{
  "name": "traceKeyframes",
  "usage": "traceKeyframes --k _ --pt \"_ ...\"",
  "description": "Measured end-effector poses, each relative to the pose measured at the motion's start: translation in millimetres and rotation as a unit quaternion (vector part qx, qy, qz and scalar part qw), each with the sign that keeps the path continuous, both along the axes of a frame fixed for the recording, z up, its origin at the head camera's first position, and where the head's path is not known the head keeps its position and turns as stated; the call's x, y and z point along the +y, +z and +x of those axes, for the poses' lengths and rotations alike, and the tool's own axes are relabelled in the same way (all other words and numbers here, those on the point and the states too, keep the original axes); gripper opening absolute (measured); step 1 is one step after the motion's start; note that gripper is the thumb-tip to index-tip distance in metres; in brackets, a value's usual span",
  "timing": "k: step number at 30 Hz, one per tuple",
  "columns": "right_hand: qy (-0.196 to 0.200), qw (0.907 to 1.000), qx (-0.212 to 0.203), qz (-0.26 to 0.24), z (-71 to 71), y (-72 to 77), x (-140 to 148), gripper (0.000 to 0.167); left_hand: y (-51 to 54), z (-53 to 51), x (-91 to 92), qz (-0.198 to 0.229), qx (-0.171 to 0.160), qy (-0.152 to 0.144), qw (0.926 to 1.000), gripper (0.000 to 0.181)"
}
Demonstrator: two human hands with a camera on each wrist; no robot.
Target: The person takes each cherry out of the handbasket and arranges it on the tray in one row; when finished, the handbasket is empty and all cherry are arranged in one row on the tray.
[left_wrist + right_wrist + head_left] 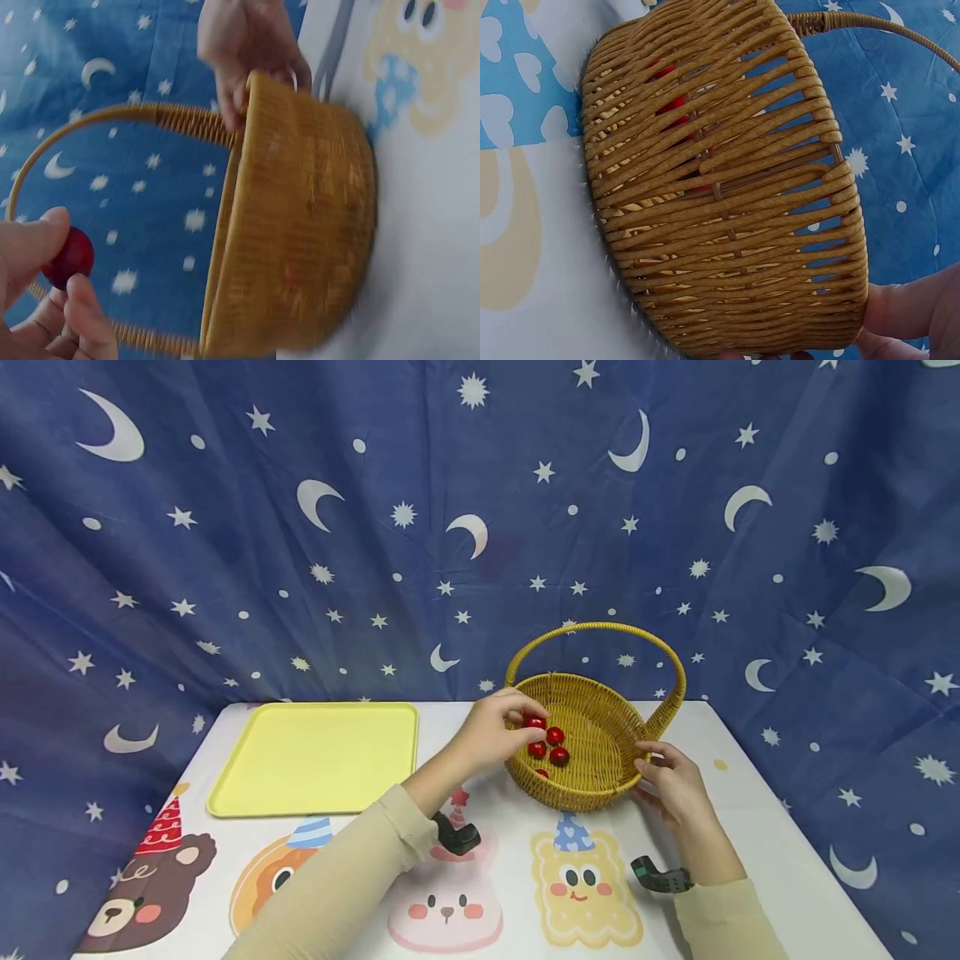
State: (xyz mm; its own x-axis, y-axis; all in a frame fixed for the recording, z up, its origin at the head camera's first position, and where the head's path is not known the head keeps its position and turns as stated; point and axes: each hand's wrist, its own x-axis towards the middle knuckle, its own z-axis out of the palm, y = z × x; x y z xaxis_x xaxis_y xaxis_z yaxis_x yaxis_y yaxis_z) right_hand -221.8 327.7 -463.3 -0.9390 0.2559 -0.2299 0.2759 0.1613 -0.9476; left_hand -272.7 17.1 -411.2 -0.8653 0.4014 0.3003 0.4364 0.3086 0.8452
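A golden wicker basket (592,797) with a tall arched handle stands on the table, several small round red fruits, cherry-like, (559,756) lying inside on its left. Over the basket's left rim, my left hand (501,727) pinches one shiny red fruit (73,257) between thumb and fingers, as the left wrist view shows closely. My right hand (671,781) holds the basket's right rim, thumb and fingers on either side of the wall. Through the weave in the right wrist view, red fruits (673,105) show partly; the rest of them is hidden.
A yellow rectangular tray (318,760) lies on the table to the left of the basket. Cartoon figures are printed on the white tabletop (780,860). Directly behind the table hangs a blue curtain (390,552) with moons and stars.
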Motion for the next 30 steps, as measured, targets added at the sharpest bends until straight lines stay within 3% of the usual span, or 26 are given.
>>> traceKeyframes --k 4,10,14,18,22,30 --pt "0.000 1.0000 0.004 0.000 -2.6 1.8 -0.3 0.043 -2.8 0.7 -48.0 0.000 -0.012 0.047 0.9988 0.023" --pt "0.002 1.0000 -0.001 -0.007 -1.4 1.9 -1.1 0.042 -25.7 -2.0 -124.1 -0.046 -0.075 0.139 0.9864 0.028" --pt "0.001 1.0000 0.000 -0.008 -0.5 1.1 -0.7 0.042 -45.4 -7.2 -156.4 -0.094 -0.099 0.151 0.9790 0.031" --pt "0.001 1.0000 0.001 -0.008 -0.6 0.3 0.2 0.041 -64.5 -13.4 -171.7 -0.134 -0.099 0.155 0.9738 0.030" --pt "0.003 0.9999 0.001 -0.011 -1.5 -1.6 1.0 0.041 -77.9 -15.9 -175.7 -0.161 -0.111 0.153 0.9687 0.026" --pt "0.002 0.9999 0.000 -0.014 -2.7 -3.6 2.4 0.041 -82.4 -15.1 -168.7 -0.177 -0.108 0.138 0.9685 0.028"
